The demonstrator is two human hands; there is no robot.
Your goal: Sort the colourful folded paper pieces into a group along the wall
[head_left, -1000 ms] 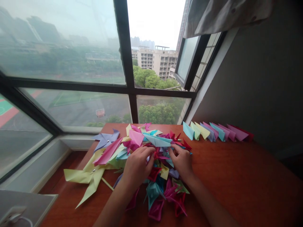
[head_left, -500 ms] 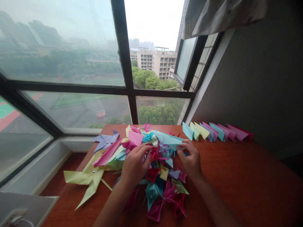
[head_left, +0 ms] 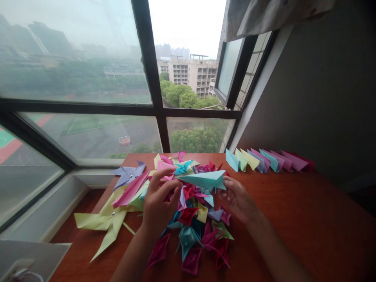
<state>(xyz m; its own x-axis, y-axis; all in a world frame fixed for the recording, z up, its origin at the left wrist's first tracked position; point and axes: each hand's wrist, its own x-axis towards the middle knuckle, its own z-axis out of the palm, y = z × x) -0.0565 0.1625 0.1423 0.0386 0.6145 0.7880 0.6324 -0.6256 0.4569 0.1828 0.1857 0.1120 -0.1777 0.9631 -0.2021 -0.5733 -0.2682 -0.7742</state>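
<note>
A light blue paper airplane [head_left: 205, 179] is pinched at its wide tail end between the thumb and fingers of my right hand [head_left: 239, 199]. Its narrow nose points left, above a heap of folded paper. My left hand [head_left: 161, 196] is beside that nose, fingers curved and apart; I cannot tell whether a fingertip touches the paper. Beneath both hands lie folded paper pieces: a teal piece [head_left: 188, 239], a dark red piece [head_left: 188, 216] and a yellow piece [head_left: 202, 212]. A pink paper airplane [head_left: 132, 190] rests left of my left hand.
On the wooden table [head_left: 282, 231], a row of folded paper airplanes [head_left: 252, 159] stands at the back right. A yellow pinwheel [head_left: 113, 219] and a purple pinwheel [head_left: 129, 173] lie on the left. Behind the table is a window with a dark frame [head_left: 164, 133].
My right hand has lifted the light blue airplane off the heap and turned it slightly. My left hand has risen and moved left, its fingers spreading near the nose.
</note>
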